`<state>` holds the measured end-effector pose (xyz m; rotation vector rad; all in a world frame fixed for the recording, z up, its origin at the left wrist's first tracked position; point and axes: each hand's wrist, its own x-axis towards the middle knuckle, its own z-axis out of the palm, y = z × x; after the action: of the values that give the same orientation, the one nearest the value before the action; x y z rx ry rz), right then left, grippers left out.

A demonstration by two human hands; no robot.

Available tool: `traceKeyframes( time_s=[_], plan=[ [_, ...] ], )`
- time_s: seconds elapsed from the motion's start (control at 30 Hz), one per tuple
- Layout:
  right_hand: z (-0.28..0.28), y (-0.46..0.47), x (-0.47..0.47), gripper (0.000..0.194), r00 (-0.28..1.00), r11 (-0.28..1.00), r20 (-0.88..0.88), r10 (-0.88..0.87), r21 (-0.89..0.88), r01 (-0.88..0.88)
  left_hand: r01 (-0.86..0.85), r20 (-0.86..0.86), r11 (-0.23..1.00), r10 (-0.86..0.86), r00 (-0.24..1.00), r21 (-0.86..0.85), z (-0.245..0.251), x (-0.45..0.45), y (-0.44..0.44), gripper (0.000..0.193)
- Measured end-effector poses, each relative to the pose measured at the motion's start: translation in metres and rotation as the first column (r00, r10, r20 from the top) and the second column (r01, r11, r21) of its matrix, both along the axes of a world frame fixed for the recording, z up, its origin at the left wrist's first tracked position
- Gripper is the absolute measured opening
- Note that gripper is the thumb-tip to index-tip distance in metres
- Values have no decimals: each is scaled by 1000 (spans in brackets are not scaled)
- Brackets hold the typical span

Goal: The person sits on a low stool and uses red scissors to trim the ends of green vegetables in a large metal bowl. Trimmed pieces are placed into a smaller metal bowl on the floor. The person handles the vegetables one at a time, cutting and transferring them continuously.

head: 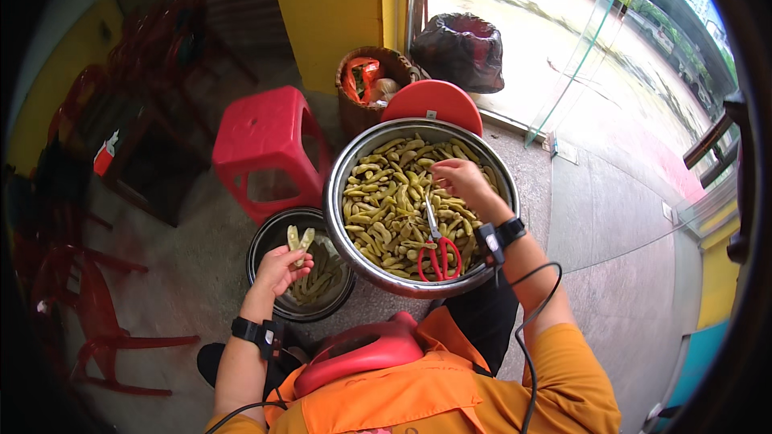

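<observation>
My left hand point(283, 270) is over a smaller dark-rimmed metal basin point(253, 258), pinching split yellow-green peppers point(300, 241) that look pickled. More pepper pieces point(318, 277) lie in that basin beneath. To the right, a large stainless steel basin point(335, 217) is heaped with whole peppers point(386, 193). Over this heap hovers my right hand point(461, 178), fingertips curled together close to the peppers; whether they pinch one is hidden. Scissors point(439, 250) with red handles rest on the heap, blades pointing up toward my right hand.
A red plastic stool point(262, 132) stands beside both basins. Behind the large one are a round red lid-like disc point(434, 102), a woven basket point(356, 108) holding bags, and a bin with a black liner point(464, 54). Red chairs point(99, 313) are at left, a glass door point(579, 54) at right.
</observation>
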<state>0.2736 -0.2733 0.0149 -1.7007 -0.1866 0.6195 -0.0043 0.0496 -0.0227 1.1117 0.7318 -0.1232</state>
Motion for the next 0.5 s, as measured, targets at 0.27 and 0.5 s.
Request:
traceKeyframes(
  time_s=[0.27, 0.5],
  plan=[
    [-64, -20, 81, 27, 923, 895, 375, -83, -379, 235, -145, -197, 984, 123, 973, -103, -87, -30, 65, 28],
    [-71, -3, 84, 30, 805, 615, 535, 257, -733, 290, -223, -147, 975, 220, 964, -5, -63, -32, 70, 34]
  ],
)
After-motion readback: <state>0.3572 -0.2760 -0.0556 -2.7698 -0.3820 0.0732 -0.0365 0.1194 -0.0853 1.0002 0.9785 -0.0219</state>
